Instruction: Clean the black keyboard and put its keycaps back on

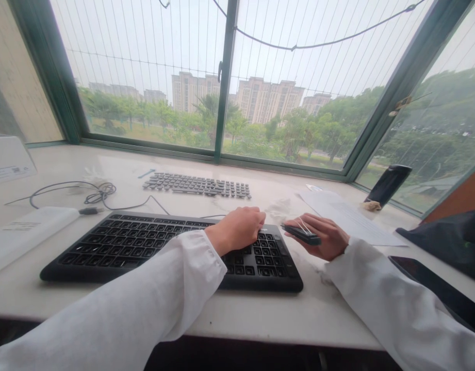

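Observation:
A black keyboard (pixel 132 245) lies on the pale table with its keycaps off and bare sockets showing. My left hand (pixel 239 226) rests over its upper right part. The fingers are curled and pressed together, and whatever they may hold is hidden. To the right of the keyboard, my right hand (pixel 322 234) is closed round a black keycap puller (pixel 305 235) with thin wire loops, held just above the table. Removed keycaps (pixel 196 184) are laid out in rows behind the keyboard.
At the left are a white box (pixel 32 234) and a coiled black cable (pixel 100 193). Paper sheets (pixel 349 216), a dark phone-like slab (pixel 434 283) and dark fabric (pixel 449 239) lie at the right. A black cylindrical object (pixel 390 185) leans near the window (pixel 222 103).

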Action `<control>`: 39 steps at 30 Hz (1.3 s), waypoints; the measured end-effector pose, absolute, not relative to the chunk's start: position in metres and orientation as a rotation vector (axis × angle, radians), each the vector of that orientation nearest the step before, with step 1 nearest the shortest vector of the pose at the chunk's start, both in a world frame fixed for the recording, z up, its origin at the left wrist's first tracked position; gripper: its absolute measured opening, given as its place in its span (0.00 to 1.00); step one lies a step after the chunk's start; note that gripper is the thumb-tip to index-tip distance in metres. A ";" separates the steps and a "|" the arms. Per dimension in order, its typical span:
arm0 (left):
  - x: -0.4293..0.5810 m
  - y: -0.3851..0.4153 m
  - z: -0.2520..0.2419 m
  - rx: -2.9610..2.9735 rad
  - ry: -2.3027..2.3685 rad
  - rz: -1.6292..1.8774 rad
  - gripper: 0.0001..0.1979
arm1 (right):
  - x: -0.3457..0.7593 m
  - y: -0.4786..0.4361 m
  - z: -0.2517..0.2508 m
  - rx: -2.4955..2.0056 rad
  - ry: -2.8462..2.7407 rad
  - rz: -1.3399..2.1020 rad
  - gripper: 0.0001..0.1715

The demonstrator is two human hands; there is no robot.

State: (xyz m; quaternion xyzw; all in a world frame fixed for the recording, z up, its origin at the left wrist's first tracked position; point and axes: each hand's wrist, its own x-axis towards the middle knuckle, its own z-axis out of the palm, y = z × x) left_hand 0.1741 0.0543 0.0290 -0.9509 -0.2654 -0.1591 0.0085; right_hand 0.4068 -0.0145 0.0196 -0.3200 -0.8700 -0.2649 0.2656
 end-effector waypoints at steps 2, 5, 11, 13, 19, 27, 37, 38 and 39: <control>0.174 0.054 0.029 -2.972 -0.843 -0.499 0.10 | 0.403 -0.018 0.023 -0.914 -2.268 -0.602 0.08; 0.173 0.054 0.028 -2.966 -0.843 -0.512 0.10 | 0.399 -0.022 0.025 -0.990 -2.251 -0.424 0.08; 0.173 0.054 0.027 -2.961 -0.843 -0.532 0.10 | 0.407 -0.016 0.021 -0.977 -2.322 -0.248 0.07; 0.173 0.055 0.026 -2.967 -0.835 -0.536 0.10 | 0.408 -0.014 0.021 -0.997 -2.327 -0.216 0.08; 0.174 0.056 0.026 -2.985 -0.822 -0.544 0.10 | 0.408 -0.017 0.024 -1.083 -2.345 -0.135 0.09; 0.173 0.056 0.026 -2.978 -0.819 -0.546 0.09 | 0.410 -0.013 0.029 -1.130 -2.362 0.050 0.10; 0.174 0.056 0.025 -2.978 -0.809 -0.543 0.10 | 0.410 -0.014 0.030 -1.119 -2.389 0.079 0.11; 0.174 0.056 0.025 -2.981 -0.808 -0.540 0.10 | 0.409 -0.015 0.028 -1.102 -2.388 0.054 0.11; 0.173 0.056 0.025 -2.983 -0.808 -0.539 0.10 | 0.409 -0.016 0.027 -1.084 -2.387 0.022 0.11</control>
